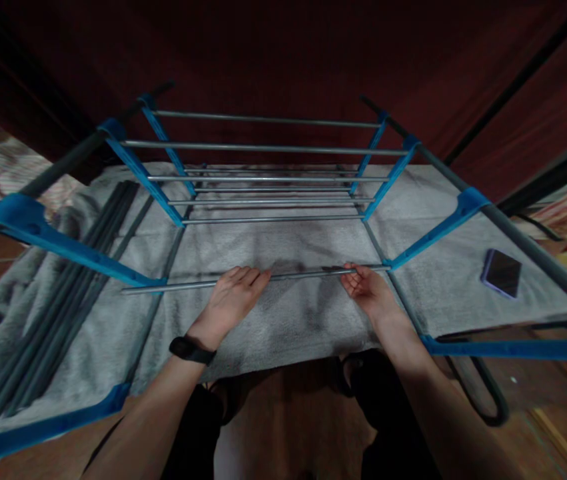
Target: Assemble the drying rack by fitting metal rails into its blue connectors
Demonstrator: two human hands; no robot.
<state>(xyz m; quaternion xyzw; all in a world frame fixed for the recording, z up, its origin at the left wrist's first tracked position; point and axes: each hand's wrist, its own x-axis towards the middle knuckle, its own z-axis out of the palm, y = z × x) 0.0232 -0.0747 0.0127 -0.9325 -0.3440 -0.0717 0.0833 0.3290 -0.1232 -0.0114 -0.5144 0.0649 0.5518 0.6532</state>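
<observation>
Past the black wristband, the left hand lies open on the thin grey metal rod; the right hand pinches it.

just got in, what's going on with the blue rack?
A person has both hands on one metal rod at the near side of a rack with blue brackets. The right hand grips it close to the right bracket, where the rod's end meets the plastic. The left hand lies on it with fingers stretched out. Farther rods already span the rack. A bundle of dark rods lies on the grey towel at the left, and a phone at the right.
</observation>
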